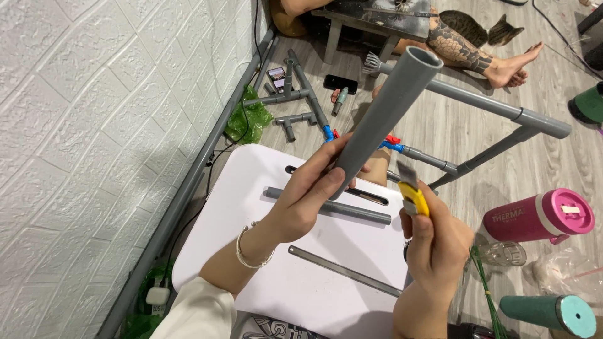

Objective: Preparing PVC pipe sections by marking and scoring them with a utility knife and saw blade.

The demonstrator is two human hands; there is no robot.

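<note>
I see my left hand [311,198] wrapped tight around the lower end of a grey pipe [386,113], which tilts up and away over the white table [251,188]. My right hand [436,248] is closed on a yellow utility knife [412,194] (blade out, pointing up) just beside the pipe. A thinner grey pipe [352,212] and a metal ruler [342,270] lie on the table.

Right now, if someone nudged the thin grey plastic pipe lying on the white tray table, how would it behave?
The thin grey pipe is round and lies loose, so it would probably roll across the smooth white tray table. It looks straight and hollow, so likely stiff and light.
</note>
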